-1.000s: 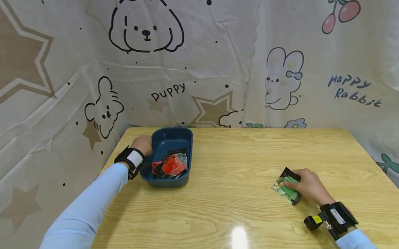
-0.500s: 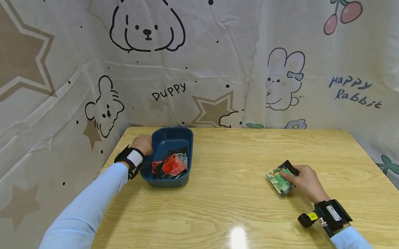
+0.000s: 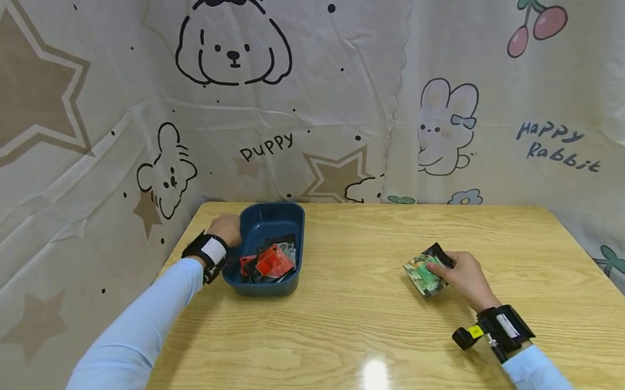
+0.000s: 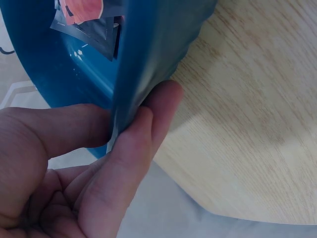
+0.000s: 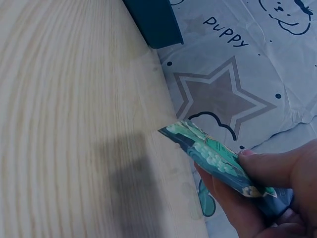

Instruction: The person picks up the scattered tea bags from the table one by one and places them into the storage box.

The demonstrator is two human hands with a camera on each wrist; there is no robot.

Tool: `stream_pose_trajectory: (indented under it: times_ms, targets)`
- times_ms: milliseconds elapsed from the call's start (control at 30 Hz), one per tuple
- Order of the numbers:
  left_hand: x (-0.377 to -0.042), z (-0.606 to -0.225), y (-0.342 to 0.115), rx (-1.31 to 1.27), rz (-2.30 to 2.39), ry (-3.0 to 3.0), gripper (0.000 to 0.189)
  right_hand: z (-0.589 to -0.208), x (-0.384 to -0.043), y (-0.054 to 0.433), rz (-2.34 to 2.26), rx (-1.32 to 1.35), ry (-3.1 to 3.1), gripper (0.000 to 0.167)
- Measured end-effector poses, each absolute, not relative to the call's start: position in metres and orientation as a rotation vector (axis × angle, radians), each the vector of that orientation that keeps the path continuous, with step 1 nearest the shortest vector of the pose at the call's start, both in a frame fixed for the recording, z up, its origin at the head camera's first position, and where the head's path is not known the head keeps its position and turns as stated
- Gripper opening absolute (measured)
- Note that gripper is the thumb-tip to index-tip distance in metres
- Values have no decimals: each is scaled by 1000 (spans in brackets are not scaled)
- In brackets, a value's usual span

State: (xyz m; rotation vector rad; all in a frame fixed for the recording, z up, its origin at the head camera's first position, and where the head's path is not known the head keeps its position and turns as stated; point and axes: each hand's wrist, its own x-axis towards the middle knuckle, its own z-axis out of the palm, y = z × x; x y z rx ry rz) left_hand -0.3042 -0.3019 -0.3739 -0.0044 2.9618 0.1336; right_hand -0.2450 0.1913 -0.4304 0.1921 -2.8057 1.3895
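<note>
My left hand [image 3: 225, 229] pinches the left wall of a dark blue plastic bin [image 3: 264, 290]; in the left wrist view the thumb lies inside the wall and the fingers outside. Red and black packets [image 3: 275, 261] lie loosely piled at the bin's near end. My right hand [image 3: 468, 278] holds a small green and black packet [image 3: 424, 276], thumb on top and fingers beneath. In the right wrist view that packet [image 5: 213, 156] is tilted and above the table, its shadow falling on the wood. Its black end is partly hidden in the hand.
A light wood table [image 3: 352, 324] carries the bin near its far left corner. Behind and left of it hangs a pale printed cloth [image 3: 339, 98] with cartoon animals. Bare wood lies between the bin and my right hand.
My right hand has moved left and slightly away from me, carrying the green and black packet toward the bin. My left hand and the bin have stayed in place.
</note>
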Motion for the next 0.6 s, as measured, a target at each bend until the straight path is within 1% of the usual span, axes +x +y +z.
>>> stream_pose_trajectory:
  times_ms: [133,400,600]
  targets:
    - [-306,-376,-302,1,130,2959,22,-430,-249,185,1431,173,-2788,28]
    - [-307,-377,-302,-18,148,2944,27,-433,-253,174,1581,184,-2756,24]
    - [-308,-377,-303,-9,118,2944,22,-433,-256,164,1605,202,-2750,24]
